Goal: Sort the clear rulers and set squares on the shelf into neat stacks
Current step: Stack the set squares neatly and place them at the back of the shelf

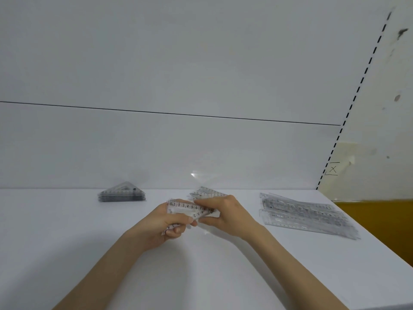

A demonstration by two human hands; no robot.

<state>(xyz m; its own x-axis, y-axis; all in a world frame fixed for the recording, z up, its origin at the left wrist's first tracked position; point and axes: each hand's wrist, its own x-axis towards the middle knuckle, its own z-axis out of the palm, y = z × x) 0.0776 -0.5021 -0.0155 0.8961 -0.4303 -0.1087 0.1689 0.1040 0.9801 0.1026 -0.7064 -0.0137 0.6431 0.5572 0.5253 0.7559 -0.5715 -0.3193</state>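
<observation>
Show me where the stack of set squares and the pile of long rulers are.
stack of set squares (121, 194), head view, front edge of the stack.
pile of long rulers (306, 214), head view, middle of the pile.

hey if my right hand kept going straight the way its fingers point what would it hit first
Probably your left hand: the right hand points leftward at it, both gripping the clear set square. Depth is hard to judge from this view.

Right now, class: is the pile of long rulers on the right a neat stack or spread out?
Spread out. The long rulers lie fanned and overlapping at differing angles on the shelf, edges not lined up.
</observation>
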